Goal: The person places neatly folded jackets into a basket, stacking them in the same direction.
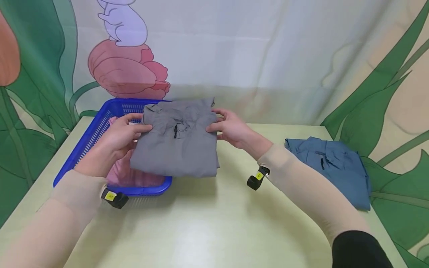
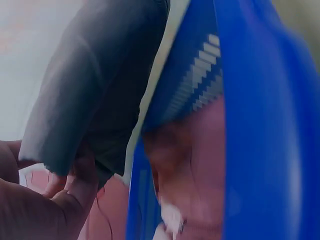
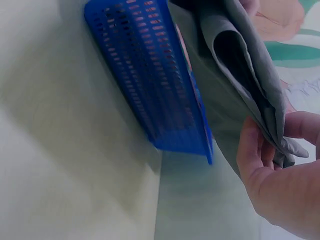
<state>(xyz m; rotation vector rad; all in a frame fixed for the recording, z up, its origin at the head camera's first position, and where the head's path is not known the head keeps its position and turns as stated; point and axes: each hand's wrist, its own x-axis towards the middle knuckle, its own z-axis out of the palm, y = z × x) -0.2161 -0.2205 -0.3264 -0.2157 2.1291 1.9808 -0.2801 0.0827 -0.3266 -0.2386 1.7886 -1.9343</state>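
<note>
A folded grey garment (image 1: 181, 149) with a short black zip pull on its front hangs between my two hands, partly over the right side of a blue plastic basket (image 1: 145, 191). My left hand (image 1: 118, 136) pinches its left edge, thumb on top and fingers underneath. On the opposite edge my right hand (image 1: 232, 128) grips the cloth the same way; the right wrist view shows the folded layers (image 3: 250, 85) between thumb and fingers. Inside the basket lies pink clothing (image 1: 125, 173), partly hidden by the grey garment and my left hand.
A folded blue garment (image 1: 335, 167) lies on the right of the pale table (image 1: 207, 230), partly behind my right forearm. Behind the table hangs a printed curtain (image 1: 234, 56) with leaves and a cartoon animal. Both wrists carry small black cameras (image 1: 256, 181).
</note>
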